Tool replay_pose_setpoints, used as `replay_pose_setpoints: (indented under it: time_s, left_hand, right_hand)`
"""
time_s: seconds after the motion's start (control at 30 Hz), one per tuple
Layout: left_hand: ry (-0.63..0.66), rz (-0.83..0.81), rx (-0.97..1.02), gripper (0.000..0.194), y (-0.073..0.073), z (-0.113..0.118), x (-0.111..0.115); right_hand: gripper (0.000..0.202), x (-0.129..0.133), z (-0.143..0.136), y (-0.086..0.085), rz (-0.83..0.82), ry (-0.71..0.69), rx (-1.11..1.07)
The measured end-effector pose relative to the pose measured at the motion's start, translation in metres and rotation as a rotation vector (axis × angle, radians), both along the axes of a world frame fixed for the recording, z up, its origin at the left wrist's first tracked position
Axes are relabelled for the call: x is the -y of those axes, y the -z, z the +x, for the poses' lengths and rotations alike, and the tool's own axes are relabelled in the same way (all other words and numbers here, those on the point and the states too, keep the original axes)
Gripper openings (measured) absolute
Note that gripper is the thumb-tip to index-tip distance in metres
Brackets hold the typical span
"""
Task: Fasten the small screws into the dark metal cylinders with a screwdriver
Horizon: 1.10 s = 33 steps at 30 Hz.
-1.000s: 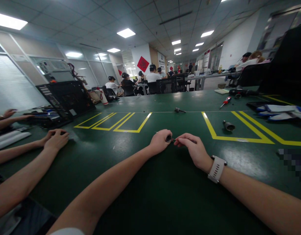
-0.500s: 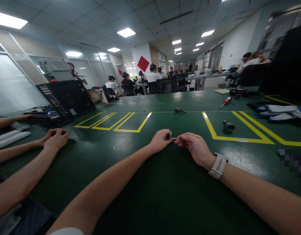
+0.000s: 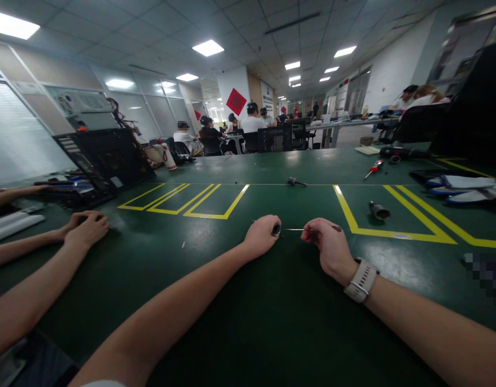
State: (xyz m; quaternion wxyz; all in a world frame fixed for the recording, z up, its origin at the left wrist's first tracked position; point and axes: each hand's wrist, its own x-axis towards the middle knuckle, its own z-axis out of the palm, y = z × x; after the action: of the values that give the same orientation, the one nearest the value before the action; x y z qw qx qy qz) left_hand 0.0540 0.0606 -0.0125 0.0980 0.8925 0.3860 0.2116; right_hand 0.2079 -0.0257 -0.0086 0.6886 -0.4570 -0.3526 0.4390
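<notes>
My left hand (image 3: 261, 236) is closed around a dark cylindrical part (image 3: 276, 230), whose round, metal-rimmed open end faces right; most of its body is hidden by the fingers. A thin, pointed metal tool (image 3: 294, 230) is pinched in my right hand (image 3: 324, 244), its tip pointing left at the cylinder's opening with a small gap between. The tool's exact kind is unclear. Just below the cylinder's end, a tiny dark piece (image 3: 283, 236) shows against the table.
On the green table (image 3: 240, 301) are a dark part with a thin stem (image 3: 296, 182), a cone-shaped metal part (image 3: 379, 210), a red-handled screwdriver (image 3: 374, 168) and gloves (image 3: 466, 188). A co-worker's hands (image 3: 86, 231) rest at left, near a black computer case (image 3: 106, 161).
My right hand has drawn slightly right, taking the tool's tip away from the cylinder. The cylinder's opening has turned more to the right.
</notes>
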Motion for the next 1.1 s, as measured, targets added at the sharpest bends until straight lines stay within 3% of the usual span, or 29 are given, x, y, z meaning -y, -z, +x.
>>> replay_pose_setpoints:
  time_s: [0.13, 0.37, 0.8, 1.1]
  left_hand:
    - [-0.015, -0.062, 0.045, 0.006, 0.0007, -0.0011, -0.0019]
    - [0.036, -0.059, 0.104, 0.004, 0.0019, 0.0, -0.0037]
    - [0.057, -0.015, -0.002, 0.003, -0.0024, 0.0005, 0.0024]
    - [0.119, 0.014, -0.079, 0.003, -0.0044, 0.0, 0.0033]
  right_hand:
    - [0.015, -0.0005, 0.0004, -0.0042, 0.009, 0.031, -0.002]
    - [0.015, -0.0031, -0.0024, -0.0063, -0.005, -0.104, 0.029]
    - [0.015, -0.0038, -0.0065, -0.0056, -0.065, -0.216, 0.024]
    - [0.017, -0.0034, -0.0045, -0.0023, -0.082, -0.205, 0.042]
